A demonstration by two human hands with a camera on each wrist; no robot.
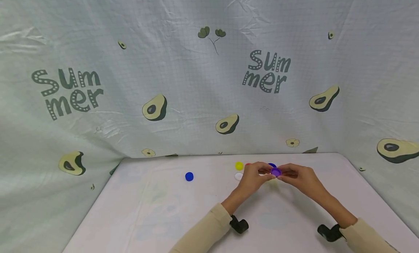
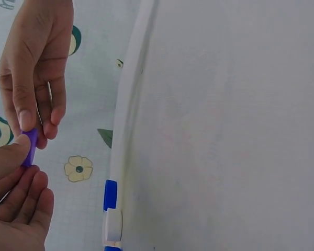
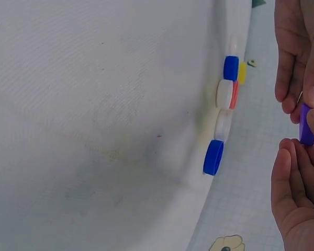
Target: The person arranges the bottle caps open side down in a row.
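A small purple bottle cap (image 1: 276, 172) is held up above the back part of the table, between both hands. My left hand (image 1: 252, 178) pinches it from the left side, and my right hand (image 1: 302, 178) pinches it from the right. Seen edge-on in the left wrist view, the purple cap (image 2: 30, 150) has thumbs and fingertips of both hands on it. Behind the hands lie a blue cap (image 1: 271, 165) and a red cap (image 1: 247, 164), each partly hidden. A yellow cap (image 1: 239, 166) and a white cap (image 1: 238, 176) lie just left of my left hand.
Another blue cap (image 1: 189, 176) lies alone farther left on the white table (image 1: 157, 216). In the right wrist view several caps are lined up, including a blue cap (image 3: 213, 157) and a white cap (image 3: 224, 94). A printed curtain (image 1: 183, 82) hangs behind the table.
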